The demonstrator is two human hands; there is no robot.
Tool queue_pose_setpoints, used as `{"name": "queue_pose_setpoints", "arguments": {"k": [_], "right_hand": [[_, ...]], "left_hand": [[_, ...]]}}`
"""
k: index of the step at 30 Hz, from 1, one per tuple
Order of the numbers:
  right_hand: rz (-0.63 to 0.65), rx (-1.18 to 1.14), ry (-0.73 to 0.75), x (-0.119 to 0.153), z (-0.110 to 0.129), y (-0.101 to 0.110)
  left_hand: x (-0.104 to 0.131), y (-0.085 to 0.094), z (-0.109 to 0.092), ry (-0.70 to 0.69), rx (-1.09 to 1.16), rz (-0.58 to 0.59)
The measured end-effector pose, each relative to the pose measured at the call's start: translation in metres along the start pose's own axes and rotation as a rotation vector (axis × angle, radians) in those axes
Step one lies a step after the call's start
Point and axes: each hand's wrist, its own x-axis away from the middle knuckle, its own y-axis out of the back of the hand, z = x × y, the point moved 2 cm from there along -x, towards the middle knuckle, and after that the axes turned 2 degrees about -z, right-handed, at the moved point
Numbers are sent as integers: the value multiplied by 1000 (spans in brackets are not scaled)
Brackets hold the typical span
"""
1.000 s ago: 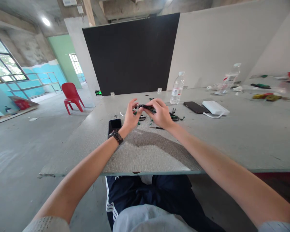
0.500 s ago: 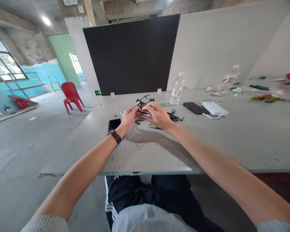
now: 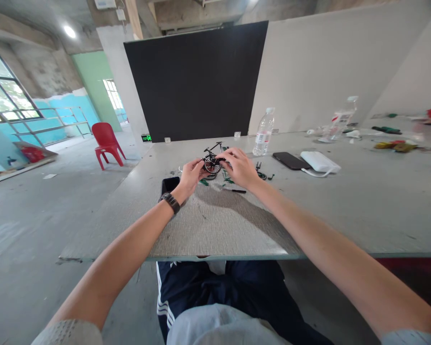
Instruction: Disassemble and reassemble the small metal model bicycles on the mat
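Note:
A small black model bicycle [image 3: 212, 164] is held up between my hands over the table [image 3: 215, 230], its spoked wheel facing me. My left hand [image 3: 191, 176] grips it from the left, the fingertips at the wheel's edge. From the right, my right hand [image 3: 239, 167] pinches the model's other side with thumb and fingers. Beneath and between the hands lie green parts [image 3: 227, 178] and a thin black-handled tool [image 3: 238, 191]. Another small wheel [image 3: 262, 176] rests just right of my right hand, partly hidden by it.
A dark phone [image 3: 170, 185] lies by my left wrist. Farther right stand a water bottle [image 3: 264, 132] and another bottle [image 3: 339, 120], with a black phone [image 3: 289, 161] and a white power bank [image 3: 319, 162]. A black panel [image 3: 197, 81] rises behind the table.
My right hand has shifted slightly right and its fingers have drawn back from the wheel. More of the model, the green parts and the black-handled tool now shows.

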Motion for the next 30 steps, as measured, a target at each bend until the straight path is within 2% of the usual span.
{"name": "queue_pose_setpoints", "arguments": {"k": [9, 16, 21, 30], "right_hand": [[144, 37, -11, -2, -12, 3], [265, 16, -59, -2, -16, 3], [279, 4, -79, -2, -16, 5], [296, -1, -60, -2, -14, 6]], "left_hand": [[-7, 4, 6, -85, -236, 1], [-9, 11, 12, -194, -469, 49], [-10, 13, 12, -239, -548, 100], [-14, 15, 15, -289, -625, 112]]}}
